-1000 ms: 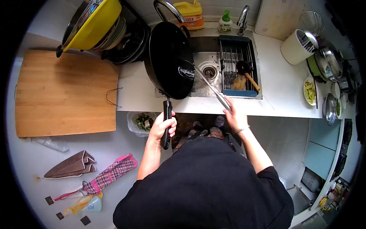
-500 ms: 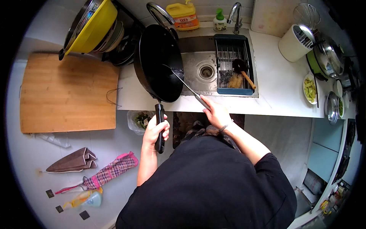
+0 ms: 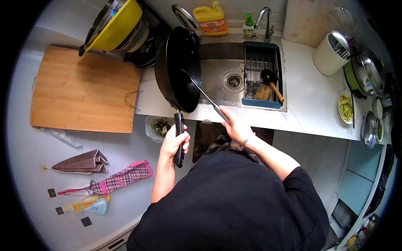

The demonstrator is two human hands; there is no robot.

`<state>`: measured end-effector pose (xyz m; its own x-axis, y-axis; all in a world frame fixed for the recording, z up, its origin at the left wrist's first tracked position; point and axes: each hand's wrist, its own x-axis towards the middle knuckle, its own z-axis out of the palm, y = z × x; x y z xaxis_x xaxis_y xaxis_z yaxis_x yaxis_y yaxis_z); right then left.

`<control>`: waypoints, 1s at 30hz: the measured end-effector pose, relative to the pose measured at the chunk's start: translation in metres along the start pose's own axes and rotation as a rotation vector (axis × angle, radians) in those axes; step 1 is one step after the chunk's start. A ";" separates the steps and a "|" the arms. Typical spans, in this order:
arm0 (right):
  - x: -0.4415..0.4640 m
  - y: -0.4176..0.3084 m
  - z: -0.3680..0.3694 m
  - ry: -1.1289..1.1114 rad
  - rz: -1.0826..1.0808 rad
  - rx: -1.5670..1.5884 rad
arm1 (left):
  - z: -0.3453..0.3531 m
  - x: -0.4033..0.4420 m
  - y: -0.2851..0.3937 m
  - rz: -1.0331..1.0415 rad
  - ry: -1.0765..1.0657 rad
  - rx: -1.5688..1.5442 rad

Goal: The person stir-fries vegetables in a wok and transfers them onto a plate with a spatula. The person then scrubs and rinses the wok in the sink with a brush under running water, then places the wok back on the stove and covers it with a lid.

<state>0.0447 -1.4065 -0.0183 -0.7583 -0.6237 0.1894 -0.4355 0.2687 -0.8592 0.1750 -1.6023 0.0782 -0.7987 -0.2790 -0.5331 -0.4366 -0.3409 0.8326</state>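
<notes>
Near: the person's left hand (image 3: 171, 144) is closing around the wok's handle (image 3: 179, 138), fingers wrapping the black grip. The right hand (image 3: 238, 129) is gripping the dark end of a slim utensil (image 3: 217, 108); its metal shaft is reaching into the wok's opening, the tip's exact shape and contact unclear.

Middle: the wok (image 3: 161, 69) is tilting on its side, its opening facing right, and is overlapping the left edge of the sink (image 3: 217, 67) above the counter (image 3: 305, 98). Whether it is resting on anything cannot be told.

Handling (judged): stiff, fairly heavy, its weight bearing forward of the left wrist; the wall is probably slippery if wet. The grip is offering the surest hold, with the far rim's dark loop (image 3: 195, 38) suiting a second hand.

Far: a brush (image 3: 269, 77) is lying in the rack (image 3: 260, 103); a yellow jug (image 3: 210, 16) is standing behind the sink.
</notes>
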 end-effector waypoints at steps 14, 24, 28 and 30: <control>-0.001 -0.034 0.010 0.015 -0.018 -0.114 | -0.019 -0.004 0.000 0.037 -0.040 0.037; -0.013 -0.061 0.052 0.074 0.067 -0.188 | -0.063 -0.002 0.002 0.035 -0.144 0.097; -0.020 -0.076 0.070 0.114 0.099 -0.197 | -0.081 -0.004 0.004 0.021 -0.186 0.118; -0.025 -0.089 0.075 0.148 0.110 -0.182 | -0.093 0.000 0.000 0.013 -0.252 0.098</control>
<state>0.1384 -1.4699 0.0175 -0.8631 -0.4726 0.1781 -0.4159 0.4649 -0.7816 0.2135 -1.6862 0.0638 -0.8770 -0.0465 -0.4782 -0.4539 -0.2464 0.8563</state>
